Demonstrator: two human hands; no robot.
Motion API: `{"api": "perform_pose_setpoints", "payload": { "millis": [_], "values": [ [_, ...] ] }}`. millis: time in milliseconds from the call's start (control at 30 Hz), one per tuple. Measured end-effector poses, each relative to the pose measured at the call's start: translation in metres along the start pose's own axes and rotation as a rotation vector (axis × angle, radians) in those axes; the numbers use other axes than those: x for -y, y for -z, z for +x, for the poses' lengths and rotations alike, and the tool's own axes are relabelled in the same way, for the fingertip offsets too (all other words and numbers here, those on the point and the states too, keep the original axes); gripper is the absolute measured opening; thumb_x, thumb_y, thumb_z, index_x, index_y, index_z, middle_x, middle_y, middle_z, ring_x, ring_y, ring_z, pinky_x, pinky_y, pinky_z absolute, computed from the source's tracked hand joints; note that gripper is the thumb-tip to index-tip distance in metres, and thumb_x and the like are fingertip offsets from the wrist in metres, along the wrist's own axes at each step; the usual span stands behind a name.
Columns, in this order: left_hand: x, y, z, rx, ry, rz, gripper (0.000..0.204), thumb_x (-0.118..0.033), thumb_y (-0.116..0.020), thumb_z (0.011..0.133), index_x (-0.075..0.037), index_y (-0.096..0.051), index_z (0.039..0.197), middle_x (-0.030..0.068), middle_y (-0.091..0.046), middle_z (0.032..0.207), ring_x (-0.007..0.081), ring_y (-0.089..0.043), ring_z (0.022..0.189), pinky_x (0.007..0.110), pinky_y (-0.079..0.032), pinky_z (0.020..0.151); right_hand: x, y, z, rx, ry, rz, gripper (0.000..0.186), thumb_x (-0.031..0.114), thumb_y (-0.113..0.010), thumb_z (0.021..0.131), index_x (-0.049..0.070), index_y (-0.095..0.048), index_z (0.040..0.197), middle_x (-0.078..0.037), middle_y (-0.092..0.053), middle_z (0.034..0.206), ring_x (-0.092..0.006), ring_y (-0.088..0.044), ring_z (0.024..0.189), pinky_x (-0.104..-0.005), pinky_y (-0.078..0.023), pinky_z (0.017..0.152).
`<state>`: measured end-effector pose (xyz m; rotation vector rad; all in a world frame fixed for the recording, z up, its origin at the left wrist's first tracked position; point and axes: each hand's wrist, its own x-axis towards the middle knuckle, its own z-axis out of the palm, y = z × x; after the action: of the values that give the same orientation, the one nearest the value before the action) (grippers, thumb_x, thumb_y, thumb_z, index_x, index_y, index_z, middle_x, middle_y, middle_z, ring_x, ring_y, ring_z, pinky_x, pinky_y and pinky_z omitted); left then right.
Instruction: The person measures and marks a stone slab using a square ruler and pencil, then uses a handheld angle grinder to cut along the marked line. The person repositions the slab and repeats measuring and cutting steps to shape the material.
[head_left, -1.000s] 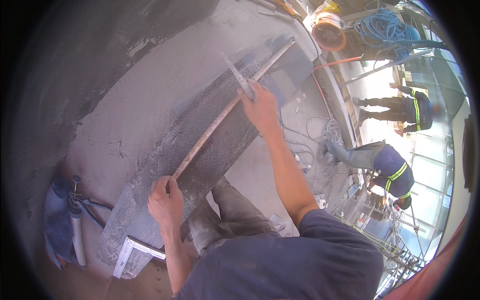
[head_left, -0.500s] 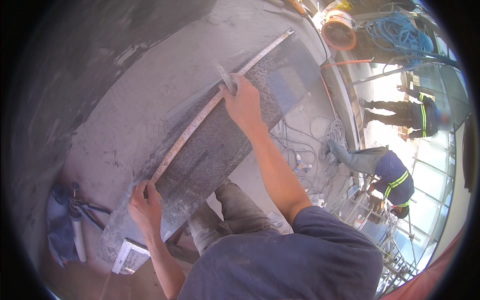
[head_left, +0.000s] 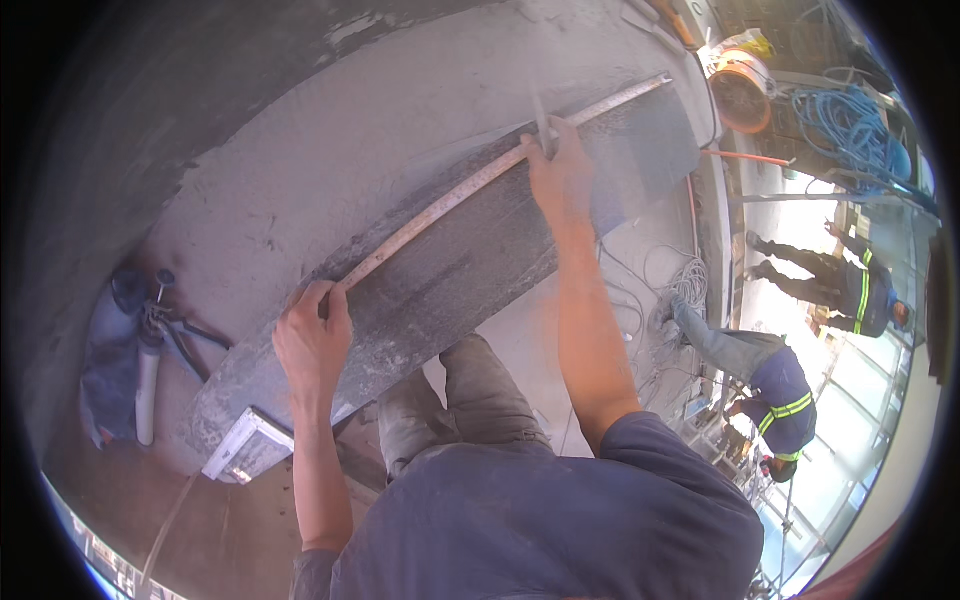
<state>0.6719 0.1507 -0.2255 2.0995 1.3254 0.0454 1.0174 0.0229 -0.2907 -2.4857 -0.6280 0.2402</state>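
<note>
Two hands are spanning a pale strip that is lying on a dark slab, just inside the slab's far long edge. The strip's long axis is running slantwise, from the left hand away toward the upper right, roughly along the slab's length, with its far end reaching the slab's far corner. The left hand is pinching the near end between thumb and fingers. The right hand is meeting the strip past its middle, so it is the nearer one to the far end; it is gripping a slim tool, which is pointing away from the body, across the strip. Blur is hiding whether its fingers are also pressing the strip. A square is lying beside the left forearm, at the slab's near end.
</note>
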Motion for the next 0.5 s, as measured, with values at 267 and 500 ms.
{"api": "perform_pose_setpoints", "payload": {
  "millis": [267,500],
  "values": [
    [0.038,0.036,0.011,0.208,0.227,0.194,0.035,-0.038,-0.079,0.1,-0.003,-0.085,0.097,0.0167,-0.079,0.095,0.0379,-0.078,0.083,0.047,-0.059,0.077,0.057,0.016,-0.047,0.136,-0.154,0.116,0.054,0.044,-0.053,0.118,0.0,-0.065,0.148,-0.015,-0.072,0.093,-0.0241,-0.071,0.085,-0.043,-0.057,0.082],
    [0.073,0.03,0.008,0.069,0.164,0.185,0.033,-0.035,-0.078,0.1,-0.003,-0.082,0.104,0.0172,-0.075,0.104,0.0375,-0.078,0.091,0.048,-0.06,0.08,0.092,0.014,-0.155,0.469,-0.18,0.221,0.051,0.042,-0.052,0.119,0.001,-0.063,0.147,-0.012,-0.067,0.086,-0.0189,-0.068,0.08,-0.0387,-0.053,0.075]
  ]
}}
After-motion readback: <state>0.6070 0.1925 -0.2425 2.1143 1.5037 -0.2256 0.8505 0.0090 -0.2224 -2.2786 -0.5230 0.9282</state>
